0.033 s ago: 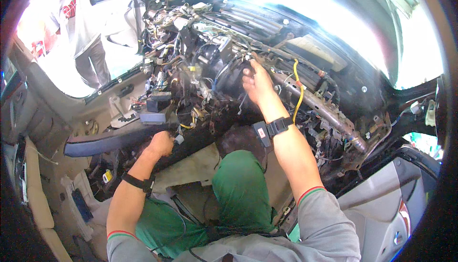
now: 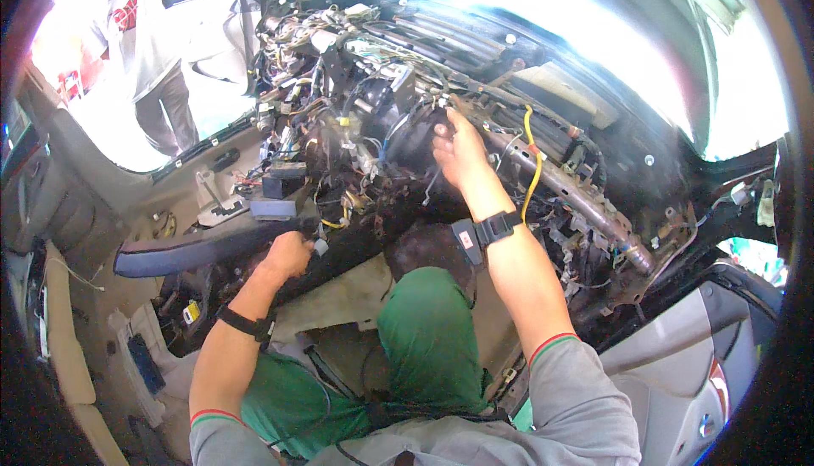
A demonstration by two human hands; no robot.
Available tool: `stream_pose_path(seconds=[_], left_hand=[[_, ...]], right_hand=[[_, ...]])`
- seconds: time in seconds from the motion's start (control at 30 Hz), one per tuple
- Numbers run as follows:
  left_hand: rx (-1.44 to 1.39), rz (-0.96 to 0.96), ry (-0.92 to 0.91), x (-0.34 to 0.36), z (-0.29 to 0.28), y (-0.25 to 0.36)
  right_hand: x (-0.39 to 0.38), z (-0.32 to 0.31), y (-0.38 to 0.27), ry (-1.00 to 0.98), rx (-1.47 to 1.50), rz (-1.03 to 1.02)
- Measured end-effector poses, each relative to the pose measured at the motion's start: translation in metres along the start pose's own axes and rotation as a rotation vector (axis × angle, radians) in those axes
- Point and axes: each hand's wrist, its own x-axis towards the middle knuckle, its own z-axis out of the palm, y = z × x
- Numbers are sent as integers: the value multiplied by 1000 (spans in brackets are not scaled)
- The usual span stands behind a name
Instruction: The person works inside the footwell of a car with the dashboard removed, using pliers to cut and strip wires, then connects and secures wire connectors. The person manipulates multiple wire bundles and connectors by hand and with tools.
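Observation:
My left hand point(image 2: 288, 256) is closed in a fist beside the long dark grey trim panel point(image 2: 182, 254). A small grey plug point(image 2: 320, 246) shows at its knuckles; whatever lies inside the fist is hidden. Farther up and to the right, my right hand point(image 2: 460, 152) reaches into the stripped dashboard, fingers bent and thumb raised by the wires point(image 2: 437, 101) near the metal crossbeam point(image 2: 577, 190). What its fingertips grip cannot be made out. To the right of that hand hangs a yellow cable point(image 2: 532, 165).
Tangled wiring point(image 2: 297, 42) fills the far left of the dashboard. A grey door panel point(image 2: 678, 364) stands at the near right. Outside the far left door opening stands a person point(image 2: 153, 59). My green-trousered knee point(image 2: 428, 322) rises between my arms.

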Motion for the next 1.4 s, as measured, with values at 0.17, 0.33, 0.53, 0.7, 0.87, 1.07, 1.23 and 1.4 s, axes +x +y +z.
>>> stream_pose_path(seconds=[0.17, 0.33, 0.53, 0.7, 0.87, 1.07, 1.23, 1.4], left_hand=[[-75, -131, 59, -9, -12, 12], [-123, -177, 80, -10, -9, 7], [-216, -45, 249, -13, -14, 11], [-635, -124, 67, -24, -48, 38], [-854, 27, 106, -42, -101, 61], [-1232, 132, 202, -77, -144, 70], [-1480, 149, 180, -109, -147, 73], [-1530, 129, 342, -178, -127, 47]], right_hand=[[-15, -2, 14, 52, -92, 8], [-48, 20, 26, -114, -670, -99], [-72, 90, 21, -504, -1015, -365], [-84, 133, 18, -755, -1029, -477], [-72, 131, 56, -590, -860, -422], [-53, 81, 124, -542, -973, -230], [-51, 65, 142, -664, -1079, -226], [-54, 64, 135, -733, -1206, -271]])
